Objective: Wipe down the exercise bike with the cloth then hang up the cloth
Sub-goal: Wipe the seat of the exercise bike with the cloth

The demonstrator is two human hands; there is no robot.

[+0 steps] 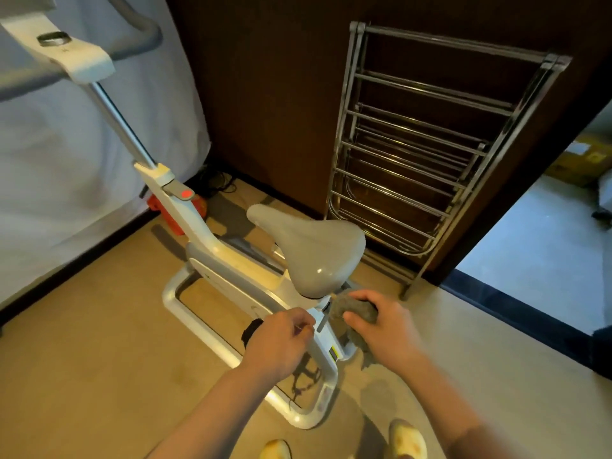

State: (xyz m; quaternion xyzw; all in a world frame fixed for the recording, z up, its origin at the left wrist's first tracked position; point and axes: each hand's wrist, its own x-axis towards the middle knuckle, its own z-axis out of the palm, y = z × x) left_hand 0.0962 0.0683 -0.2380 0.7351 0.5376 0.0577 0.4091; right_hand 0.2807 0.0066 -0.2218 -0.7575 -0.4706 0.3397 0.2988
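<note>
A white exercise bike (231, 260) with a grey saddle (314, 246) stands on the floor in the middle of the view. Its handlebar unit (73, 58) reaches up to the top left. My right hand (381, 323) grips a grey cloth (359, 308) against the seat post, just under the back of the saddle. My left hand (281, 339) is on the other side of the post, fingers curled, its fingertips at the white frame; what it holds, if anything, is unclear.
A folded chrome drying rack (430, 154) leans on the dark wooden wall behind the bike. A white curtain (82, 154) hangs at the left. A doorway with a pale floor opens at the right. My slippers (405, 438) show at the bottom edge.
</note>
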